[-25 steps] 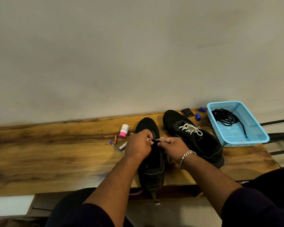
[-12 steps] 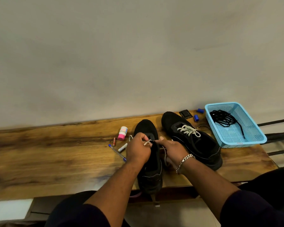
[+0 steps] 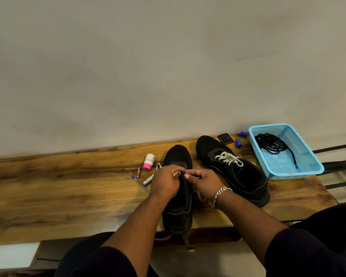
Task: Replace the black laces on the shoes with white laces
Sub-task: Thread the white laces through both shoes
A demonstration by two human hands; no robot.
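White lace (image 3: 177, 173) pinched by both hands as before, left hand (image 3: 165, 181), right hand (image 3: 203, 181) shifted slightly left

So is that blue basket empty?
No. The blue basket holds a tangle of black laces on its mesh floor.

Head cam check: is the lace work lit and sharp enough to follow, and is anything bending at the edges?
Head view: light is dim and warm; the black shoe under the hands swallows detail, though the white lace between left hand and right hand shows. Hands slightly soft. Wide-angle distortion bows the table edge.
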